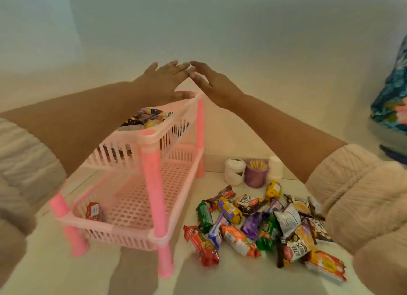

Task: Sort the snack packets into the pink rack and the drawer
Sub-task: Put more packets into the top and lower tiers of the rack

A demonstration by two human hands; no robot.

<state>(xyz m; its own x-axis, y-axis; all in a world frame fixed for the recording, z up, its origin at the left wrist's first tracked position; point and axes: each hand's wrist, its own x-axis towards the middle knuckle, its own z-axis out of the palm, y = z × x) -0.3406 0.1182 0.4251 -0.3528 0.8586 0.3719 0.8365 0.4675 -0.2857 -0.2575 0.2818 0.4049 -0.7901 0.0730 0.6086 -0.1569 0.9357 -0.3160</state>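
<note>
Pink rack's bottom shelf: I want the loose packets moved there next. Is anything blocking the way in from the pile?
Nothing visible does. The pile of packets lies right of the pink rack, whose bottom shelf holds one red packet.

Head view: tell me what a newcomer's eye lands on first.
The pink rack stands at centre-left, with packets in its top tier and one red packet on the bottom tier. A bright pile of packets lies on the table to its right. Above the rack, the left hand and right hand meet at the fingertips, both empty.
</note>
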